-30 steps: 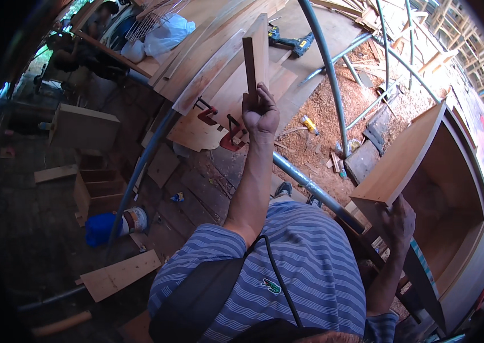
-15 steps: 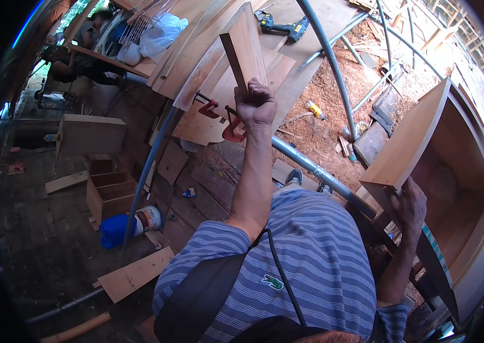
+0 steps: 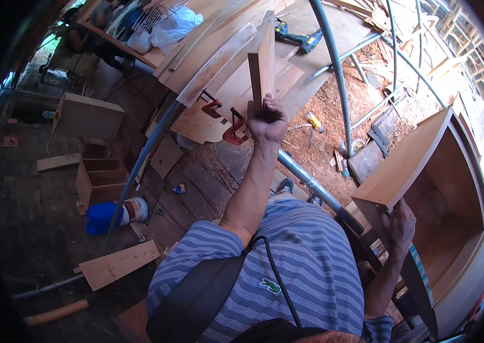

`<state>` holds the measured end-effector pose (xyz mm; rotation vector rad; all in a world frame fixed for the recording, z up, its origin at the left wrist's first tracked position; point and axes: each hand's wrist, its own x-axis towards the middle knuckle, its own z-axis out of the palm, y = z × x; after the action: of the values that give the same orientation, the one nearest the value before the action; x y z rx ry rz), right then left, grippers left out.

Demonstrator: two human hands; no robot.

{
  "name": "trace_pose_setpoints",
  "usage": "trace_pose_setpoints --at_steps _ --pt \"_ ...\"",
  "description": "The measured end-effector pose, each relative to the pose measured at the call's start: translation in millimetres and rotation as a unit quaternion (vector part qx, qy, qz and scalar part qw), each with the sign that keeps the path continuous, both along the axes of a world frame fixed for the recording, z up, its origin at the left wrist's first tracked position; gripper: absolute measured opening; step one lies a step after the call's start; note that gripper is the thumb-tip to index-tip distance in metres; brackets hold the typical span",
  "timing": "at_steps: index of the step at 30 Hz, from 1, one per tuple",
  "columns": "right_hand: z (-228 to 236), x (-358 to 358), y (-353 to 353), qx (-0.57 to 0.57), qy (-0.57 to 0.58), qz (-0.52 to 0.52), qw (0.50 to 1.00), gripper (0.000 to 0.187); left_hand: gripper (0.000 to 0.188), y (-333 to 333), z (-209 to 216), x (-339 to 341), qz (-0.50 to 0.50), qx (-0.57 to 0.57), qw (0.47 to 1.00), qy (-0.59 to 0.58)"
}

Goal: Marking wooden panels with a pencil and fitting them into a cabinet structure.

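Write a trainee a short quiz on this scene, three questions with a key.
1. Multiple choice: what does the left hand hold?
A) a power drill
B) a wooden board
C) a plastic bag

2. True or false: the right hand holds a yellow bottle.

3. Short answer: what colour are the frames of the two clamps near the left hand?

Key:
1. B.
2. False; the right hand is at the edge of the open wooden cabinet.
3. Red.
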<state>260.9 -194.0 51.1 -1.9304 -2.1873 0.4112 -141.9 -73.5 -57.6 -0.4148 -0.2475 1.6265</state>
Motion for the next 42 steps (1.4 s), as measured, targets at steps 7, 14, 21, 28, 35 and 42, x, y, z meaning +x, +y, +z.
trace_pose_setpoints --at_steps 7,14,21,28,35,42 --pt "2.4 -2.2 2.0 -0.03 -0.015 -0.021 0.999 0.047 0.049 -28.9 -15.0 6.4 -0.03 0.024 0.999 -0.029" --pt "9.0 -7.9 4.3 -0.05 -0.004 -0.036 0.998 0.045 0.044 -63.8 -26.6 16.7 -0.043 -0.002 0.998 -0.041" --pt "16.5 -13.9 3.9 -0.057 -0.003 -0.036 0.998 0.044 0.041 -86.1 -40.1 20.9 -0.059 -0.049 0.996 -0.045" --pt "15.5 -13.1 4.0 -0.071 0.005 -0.034 0.997 0.044 0.042 -101.9 -60.0 20.7 -0.048 -0.082 0.995 -0.022" --pt "14.7 -13.4 7.3 -0.071 -0.014 -0.025 0.997 0.046 0.038 -103.9 -50.3 18.7 -0.071 -0.043 0.996 -0.035" --pt "10.7 -6.7 8.1 -0.063 -0.02 -0.015 0.998 0.05 0.031 -107.6 -56.5 11.3 -0.089 -0.042 0.994 -0.04"
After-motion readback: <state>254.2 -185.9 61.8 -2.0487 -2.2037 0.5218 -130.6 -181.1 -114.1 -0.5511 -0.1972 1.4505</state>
